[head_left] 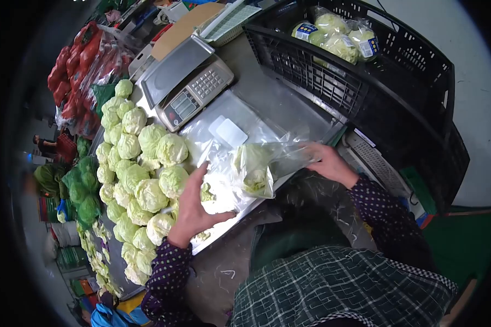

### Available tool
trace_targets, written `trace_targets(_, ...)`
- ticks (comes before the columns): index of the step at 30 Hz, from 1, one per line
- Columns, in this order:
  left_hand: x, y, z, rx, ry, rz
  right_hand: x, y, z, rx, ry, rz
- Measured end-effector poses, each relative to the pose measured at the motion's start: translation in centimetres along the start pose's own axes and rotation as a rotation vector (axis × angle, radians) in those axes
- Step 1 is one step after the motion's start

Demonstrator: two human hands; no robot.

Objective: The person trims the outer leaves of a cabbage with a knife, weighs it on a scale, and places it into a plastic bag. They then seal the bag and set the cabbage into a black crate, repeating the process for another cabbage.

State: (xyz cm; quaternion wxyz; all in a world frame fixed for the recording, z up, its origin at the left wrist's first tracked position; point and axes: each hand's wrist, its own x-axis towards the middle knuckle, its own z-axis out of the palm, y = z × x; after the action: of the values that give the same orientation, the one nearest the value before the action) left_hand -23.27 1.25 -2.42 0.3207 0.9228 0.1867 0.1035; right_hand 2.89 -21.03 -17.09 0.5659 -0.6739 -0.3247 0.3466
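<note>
Clear, crinkled plastic forms the bag [273, 158] lying on its side on the grey tabletop [256, 71], just in front of the person; inside it sits one lettuce [253, 170], pale green, round and ruffled. The right hand [333, 163] is closed, pinching the film at the bag's mouth, fingers curled round the edge. The left hand [193, 201] is spread nearly flat, thumb splayed out, its fingertips pressing on the bag's other end and on a whitish leafy lump [215, 197] beside the lettuce; it grips nothing. Both sleeves are dark with small dots. A flat stack of glossy sheets [229, 128] lies just beyond the bag, and behind that stands one scale [188, 82] with a brushed metal pan and a keypad. To the left, touching one another, a pile [142, 174] of bare heads runs along the tabletop, well over twenty, all knobbly and light green. One black lattice crate [376, 92] stands at the right with about four wrapped heads [338, 35] in its far corner, two showing blue and yellow labels. Red net sacks [73, 65] lie at the far left
</note>
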Motion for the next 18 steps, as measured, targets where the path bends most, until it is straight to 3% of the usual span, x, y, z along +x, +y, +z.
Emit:
trace_targets(3, 2.5, 0.7, 2.1, 0.122, -0.125, 0.151, 2.5, 0.5, 2.2, 0.192, -0.026, -0.136)
trace_targets(6, 5.0, 1.0, 3.7, 0.057, -0.122, 0.230, 3.8, -0.3, 3.2, 0.280, -0.142, 0.039)
trace_targets(8, 5.7, 0.5, 4.3, 0.016, -0.091, 0.270, 4.1, -0.9, 4.3, 0.378, -0.102, -0.089)
trace_targets(9, 5.6, -0.4, 4.8, 0.023, -0.107, 0.333, 4.2, -1.3, 4.5, 0.252, -0.073, -0.163)
trace_targets(12, 3.6, -2.6, 5.9, -0.117, -0.073, 0.382, 3.9, 0.8, 3.9, 0.286, 0.037, -0.026)
trace_targets(13, 2.2, -3.4, 6.3, -0.355, 0.074, 0.033, 3.6, 1.4, 3.7, 0.499, 0.134, 0.135)
trace_targets(14, 1.6, -4.1, 6.5, -0.582, 0.222, -0.319, 3.0, 1.4, 4.2, 0.499, 0.131, 0.135)
trace_targets(15, 1.7, -4.2, 7.5, -0.795, 0.364, -0.505, 2.2, 1.2, 4.9, 0.570, 0.058, 0.195)
trace_targets(18, 2.2, -4.0, 8.2, -1.091, 0.429, -0.623, 1.2, 1.7, 4.3, 0.581, -0.091, 0.329)
